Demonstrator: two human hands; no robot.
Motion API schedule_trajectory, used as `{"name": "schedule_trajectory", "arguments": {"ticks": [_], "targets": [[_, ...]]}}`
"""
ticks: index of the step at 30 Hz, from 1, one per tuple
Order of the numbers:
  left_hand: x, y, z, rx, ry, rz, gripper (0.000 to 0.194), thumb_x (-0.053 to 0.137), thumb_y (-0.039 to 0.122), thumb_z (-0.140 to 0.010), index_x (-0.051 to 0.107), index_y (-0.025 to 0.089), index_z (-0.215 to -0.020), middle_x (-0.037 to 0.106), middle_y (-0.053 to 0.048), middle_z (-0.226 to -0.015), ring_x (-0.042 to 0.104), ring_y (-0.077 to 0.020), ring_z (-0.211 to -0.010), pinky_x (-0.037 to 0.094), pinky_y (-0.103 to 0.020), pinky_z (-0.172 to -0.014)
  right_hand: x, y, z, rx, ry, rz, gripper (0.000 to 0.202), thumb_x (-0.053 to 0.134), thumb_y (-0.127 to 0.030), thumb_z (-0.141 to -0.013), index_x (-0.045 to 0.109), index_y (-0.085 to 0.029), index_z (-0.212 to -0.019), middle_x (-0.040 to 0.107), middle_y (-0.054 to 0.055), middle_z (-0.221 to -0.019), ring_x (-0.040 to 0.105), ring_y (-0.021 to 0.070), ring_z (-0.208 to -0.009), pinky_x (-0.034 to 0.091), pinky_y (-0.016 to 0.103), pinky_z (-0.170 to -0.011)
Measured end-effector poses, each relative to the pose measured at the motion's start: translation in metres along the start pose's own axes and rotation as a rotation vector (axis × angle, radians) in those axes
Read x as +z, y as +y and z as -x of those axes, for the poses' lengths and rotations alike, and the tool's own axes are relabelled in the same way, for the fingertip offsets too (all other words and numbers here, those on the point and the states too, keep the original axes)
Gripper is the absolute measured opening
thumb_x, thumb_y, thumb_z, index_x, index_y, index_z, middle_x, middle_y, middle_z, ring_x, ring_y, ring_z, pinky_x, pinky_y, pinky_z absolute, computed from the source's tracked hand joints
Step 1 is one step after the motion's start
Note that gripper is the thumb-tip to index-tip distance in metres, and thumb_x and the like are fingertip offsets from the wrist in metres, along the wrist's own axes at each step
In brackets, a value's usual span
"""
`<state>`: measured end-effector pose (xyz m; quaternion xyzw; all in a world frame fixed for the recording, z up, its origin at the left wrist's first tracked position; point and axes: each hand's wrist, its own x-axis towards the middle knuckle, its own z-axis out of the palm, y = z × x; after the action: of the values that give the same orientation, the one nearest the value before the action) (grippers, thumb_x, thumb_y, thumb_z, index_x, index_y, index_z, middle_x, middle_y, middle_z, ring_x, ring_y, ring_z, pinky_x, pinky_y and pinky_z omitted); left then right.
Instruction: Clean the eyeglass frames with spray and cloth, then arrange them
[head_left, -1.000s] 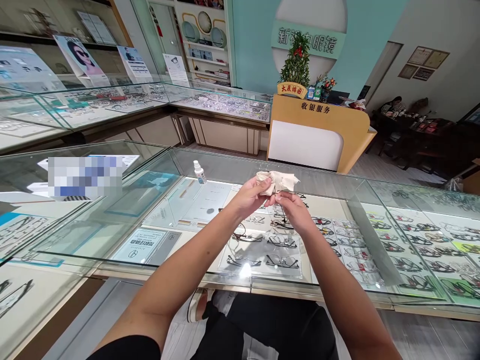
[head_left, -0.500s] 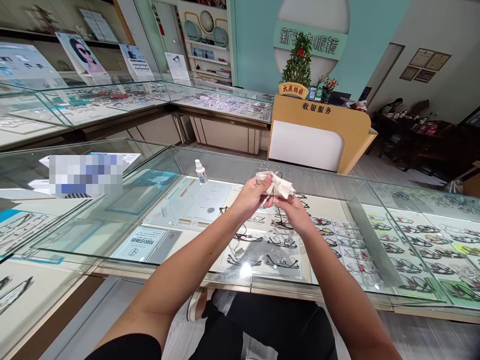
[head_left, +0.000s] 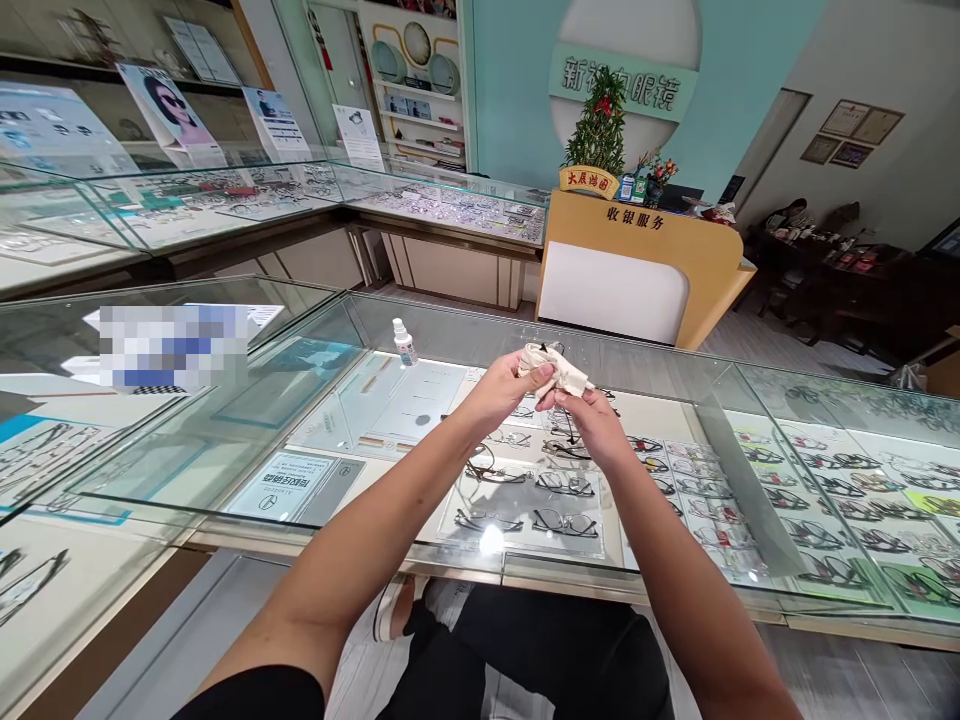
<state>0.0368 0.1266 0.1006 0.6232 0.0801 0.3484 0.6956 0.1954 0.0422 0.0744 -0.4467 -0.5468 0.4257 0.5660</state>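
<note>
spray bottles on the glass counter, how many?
1. A small white spray bottle stands upright on the glass counter, left of the left hand and right hand, which hold a cloth. Others may be hidden on far counters.

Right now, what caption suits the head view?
Both hands, left hand and right hand, rub a cream cleaning cloth over thin dark-framed glasses.

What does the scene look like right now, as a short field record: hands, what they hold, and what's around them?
left hand: pinches the cream cleaning cloth
right hand: grips a pair of dark-framed glasses, partly wrapped in the cloth
position: both hands held above the glass display counter
on counter: small spray bottle, upright, apart from the hands
under glass: rows of eyeglass frames
background: yellow cashier desk
</note>
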Motion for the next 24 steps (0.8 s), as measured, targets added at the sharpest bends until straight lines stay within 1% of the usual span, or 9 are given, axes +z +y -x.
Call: {"name": "schedule_trajectory", "arguments": {"ticks": [3, 5, 8, 10, 12, 14, 19, 21, 24], "targets": [[0.000, -0.003, -0.001, 0.005, 0.041, -0.009, 0.048, 0.064, 0.063, -0.100, 0.069, 0.016, -0.090, 0.061, -0.001, -0.063, 0.053, -0.0149, -0.060, 0.043, -0.031, -0.073, 0.001, -0.003, 0.001, -0.004, -0.018, 0.019, 0.030, 0.070, -0.050, -0.090, 0.081, -0.024, -0.079, 0.079, 0.005, -0.092, 0.067, 0.0277, -0.107, 0.043, 0.041, -0.109], [-0.007, -0.002, -0.002, -0.015, 0.063, 0.011, 0.052, 0.068, 0.066, -0.096, 0.070, 0.015, -0.088, 0.064, -0.003, -0.070, 0.057, -0.0163, -0.066, 0.045, -0.032, -0.076, -0.002, -0.003, 0.000, 0.001, 0.008, 0.035, 0.031, 0.069, -0.051, -0.091, 0.081, -0.024, -0.080, 0.079, 0.004, -0.095, 0.067, 0.0276, -0.109, 0.042, 0.041, -0.110], [-0.019, 0.000, -0.005, -0.081, 0.025, 0.027, 0.050, 0.084, 0.061, -0.085, 0.072, 0.013, -0.089, 0.069, -0.007, -0.082, 0.061, -0.0180, -0.077, 0.046, -0.031, -0.079, -0.007, 0.001, 0.000, 0.026, 0.065, 0.035, 0.032, 0.067, -0.050, -0.091, 0.082, -0.024, -0.081, 0.079, 0.005, -0.096, 0.066, 0.0267, -0.107, 0.044, 0.040, -0.109], [-0.023, 0.001, -0.005, -0.100, -0.038, 0.023, 0.048, 0.090, 0.054, -0.081, 0.074, 0.012, -0.097, 0.070, -0.007, -0.085, 0.062, -0.0179, -0.078, 0.046, -0.030, -0.078, -0.008, 0.002, -0.001, 0.038, 0.080, 0.019, 0.030, 0.067, -0.048, -0.090, 0.082, -0.024, -0.080, 0.079, 0.005, -0.095, 0.066, 0.0261, -0.104, 0.045, 0.040, -0.107], [-0.022, 0.001, -0.005, -0.077, -0.070, 0.026, 0.049, 0.092, 0.050, -0.079, 0.074, 0.013, -0.104, 0.070, -0.006, -0.083, 0.063, -0.0174, -0.076, 0.045, -0.030, -0.078, -0.008, 0.001, -0.001, 0.037, 0.071, 0.007, 0.029, 0.068, -0.046, -0.089, 0.082, -0.024, -0.079, 0.079, 0.004, -0.094, 0.066, 0.0262, -0.105, 0.044, 0.040, -0.107], [-0.016, -0.001, -0.005, -0.052, -0.067, 0.040, 0.048, 0.090, 0.052, -0.082, 0.073, 0.013, -0.104, 0.069, -0.005, -0.078, 0.061, -0.0163, -0.071, 0.045, -0.030, -0.076, -0.006, -0.002, -0.001, 0.031, 0.058, 0.010, 0.028, 0.070, -0.046, -0.087, 0.082, -0.024, -0.078, 0.079, 0.004, -0.093, 0.066, 0.0265, -0.106, 0.043, 0.040, -0.108], [-0.010, -0.011, -0.005, -0.046, 0.036, 0.088, 0.052, 0.075, 0.064, -0.093, 0.071, 0.012, -0.095, 0.067, -0.005, -0.072, 0.058, -0.0144, -0.061, 0.045, -0.030, -0.070, 0.001, -0.011, 0.001, 0.041, 0.040, 0.079, 0.029, 0.071, -0.049, -0.085, 0.082, -0.024, -0.077, 0.079, 0.004, -0.090, 0.066, 0.0267, -0.102, 0.044, 0.040, -0.104], [-0.013, -0.013, -0.007, -0.080, 0.081, 0.130, 0.053, 0.076, 0.063, -0.092, 0.071, 0.011, -0.092, 0.069, -0.006, -0.074, 0.061, -0.0155, -0.065, 0.047, -0.030, -0.071, 0.001, -0.012, 0.001, 0.037, 0.043, 0.081, 0.030, 0.070, -0.050, -0.086, 0.082, -0.024, -0.076, 0.078, 0.004, -0.090, 0.065, 0.0259, -0.100, 0.045, 0.039, -0.101], [-0.021, -0.014, -0.010, -0.137, 0.141, 0.226, 0.049, 0.083, 0.056, -0.089, 0.073, 0.009, -0.091, 0.074, -0.010, -0.084, 0.067, -0.0182, -0.079, 0.053, -0.031, -0.080, -0.002, -0.011, 0.001, 0.012, 0.064, 0.053, 0.029, 0.069, -0.048, -0.089, 0.082, -0.025, -0.077, 0.078, 0.004, -0.089, 0.064, 0.0249, -0.098, 0.045, 0.038, -0.100]]}}
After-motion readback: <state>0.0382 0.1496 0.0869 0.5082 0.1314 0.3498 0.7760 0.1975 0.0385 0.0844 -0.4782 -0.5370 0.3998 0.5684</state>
